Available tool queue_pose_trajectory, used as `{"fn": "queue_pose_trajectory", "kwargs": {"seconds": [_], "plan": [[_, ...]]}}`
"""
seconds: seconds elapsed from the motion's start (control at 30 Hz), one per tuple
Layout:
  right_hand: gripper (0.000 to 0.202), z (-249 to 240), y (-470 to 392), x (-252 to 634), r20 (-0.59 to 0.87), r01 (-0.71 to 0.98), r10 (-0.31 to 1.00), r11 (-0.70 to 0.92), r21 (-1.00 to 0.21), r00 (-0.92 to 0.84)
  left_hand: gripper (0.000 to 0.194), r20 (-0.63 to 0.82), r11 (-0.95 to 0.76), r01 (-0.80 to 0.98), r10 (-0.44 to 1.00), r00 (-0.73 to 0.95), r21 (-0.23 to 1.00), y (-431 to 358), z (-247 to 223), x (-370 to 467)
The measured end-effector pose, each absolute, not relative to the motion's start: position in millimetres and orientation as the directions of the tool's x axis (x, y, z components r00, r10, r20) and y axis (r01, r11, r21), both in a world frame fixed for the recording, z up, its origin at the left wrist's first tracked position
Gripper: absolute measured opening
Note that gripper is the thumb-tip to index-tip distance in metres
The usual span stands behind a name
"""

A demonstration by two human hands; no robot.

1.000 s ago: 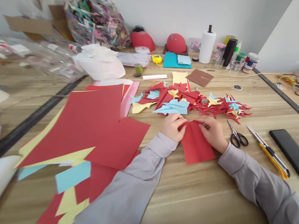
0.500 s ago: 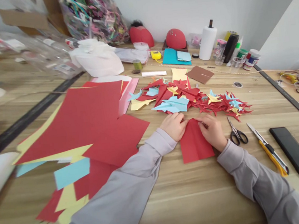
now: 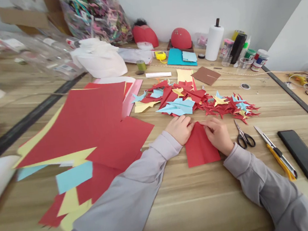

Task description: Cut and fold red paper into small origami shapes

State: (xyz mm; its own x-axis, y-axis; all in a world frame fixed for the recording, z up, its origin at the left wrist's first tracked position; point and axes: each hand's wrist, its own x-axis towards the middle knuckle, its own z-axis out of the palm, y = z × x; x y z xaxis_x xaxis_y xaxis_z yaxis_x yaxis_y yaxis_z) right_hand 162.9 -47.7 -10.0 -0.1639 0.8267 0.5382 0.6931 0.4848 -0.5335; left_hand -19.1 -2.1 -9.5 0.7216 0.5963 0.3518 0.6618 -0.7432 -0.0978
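A red sheet of paper (image 3: 202, 147) with a crease down its middle lies on the wooden table in front of me. My left hand (image 3: 180, 130) grips its upper left corner between closed fingers. At the upper right corner, my right hand (image 3: 216, 133) pinches the paper with thumb and forefinger. The top edge between the hands narrows toward a peak, partly covered by my fingers. Just beyond the hands lies a blue folded paper plane (image 3: 177, 107), on a heap of red, yellow and blue paper pieces (image 3: 165, 95).
Scissors (image 3: 244, 136), a yellow utility knife (image 3: 279, 156) and a black phone (image 3: 305, 157) lie to the right. Large red sheets (image 3: 95, 118) and coloured scraps (image 3: 74, 177) spread on the left. Paper stars (image 3: 220, 101) are heaped behind my right hand. Bottles and jars (image 3: 259, 60) stand at the back.
Almost nothing differs. Both hands keep their hold on the red paper; the whole view has shifted very slightly.
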Motion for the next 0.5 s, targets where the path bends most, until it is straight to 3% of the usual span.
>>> {"fn": "queue_pose_trajectory", "kwargs": {"seconds": [0.23, 0.5], "plan": [[0.032, -11.8, -48.0, 165.5, 0.539, 0.734, 0.806, 0.518, -0.439, -0.245, 0.032, 0.334, -0.721, 0.688, 0.631, 0.7, -0.081, -4.0, -7.7, -17.0], [0.032, -9.8, -47.6, 171.5, 0.502, 0.689, 0.697, 0.682, -0.243, -0.513, 0.031, 0.344, -0.733, 0.674, 0.612, 0.712, -0.092, -4.1, -8.6, -18.2]]}}
